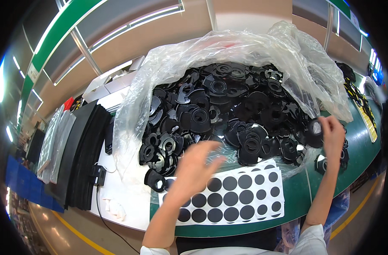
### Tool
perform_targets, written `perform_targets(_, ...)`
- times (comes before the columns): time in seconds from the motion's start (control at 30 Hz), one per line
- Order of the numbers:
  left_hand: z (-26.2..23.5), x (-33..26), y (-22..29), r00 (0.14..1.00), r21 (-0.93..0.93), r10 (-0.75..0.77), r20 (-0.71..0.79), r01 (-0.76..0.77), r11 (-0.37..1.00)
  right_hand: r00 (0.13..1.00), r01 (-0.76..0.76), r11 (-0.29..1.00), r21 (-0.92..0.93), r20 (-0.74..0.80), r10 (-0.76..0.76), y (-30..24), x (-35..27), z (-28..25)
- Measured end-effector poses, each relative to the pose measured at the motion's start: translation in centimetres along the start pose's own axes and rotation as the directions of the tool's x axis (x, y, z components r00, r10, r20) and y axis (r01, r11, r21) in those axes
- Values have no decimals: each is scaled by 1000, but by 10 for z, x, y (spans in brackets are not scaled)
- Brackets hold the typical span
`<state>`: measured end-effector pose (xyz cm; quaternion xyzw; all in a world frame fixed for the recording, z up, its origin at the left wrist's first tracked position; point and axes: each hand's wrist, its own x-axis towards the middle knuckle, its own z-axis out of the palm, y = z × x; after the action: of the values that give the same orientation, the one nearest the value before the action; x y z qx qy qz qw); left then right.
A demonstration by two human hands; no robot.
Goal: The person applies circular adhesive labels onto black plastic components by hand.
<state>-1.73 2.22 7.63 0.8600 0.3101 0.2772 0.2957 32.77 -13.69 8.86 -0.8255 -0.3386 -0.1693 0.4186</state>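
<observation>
black label-like dots (pixel 230 199) on white sheets (pixel 269 200) near open left hand (pixel 197 166); black part (pixel 314 135) in pinching right hand (pixel 333 132)

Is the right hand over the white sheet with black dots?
No, the right hand is right of the sheet, pinching a black part.
</observation>
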Motion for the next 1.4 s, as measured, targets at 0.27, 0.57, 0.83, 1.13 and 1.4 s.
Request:
perform_targets(0.27,-27,-8,-63,962,677,-91,-257,246,694,982,181,983,4,-44,-181,-15,-10,2)
perform_targets(0.57,-24,1,-51,920,529,-46,-390,265,806,113,380,756,533,784,-610,-93,-113,36)
perform_targets(0.83,-8,9,-26,894,-383,-135,-428,-44,923,4,382,774,505,837,-547,-100,-106,44)
perform_targets(1.13,57,-13,1,836,-847,-155,527,499,-184,120,323,771,549,784,-609,-96,-114,43)
perform_targets(1.4,86,-22,-11,866,-884,-210,453,408,-228,101,358,778,517,807,-583,-96,-114,39)
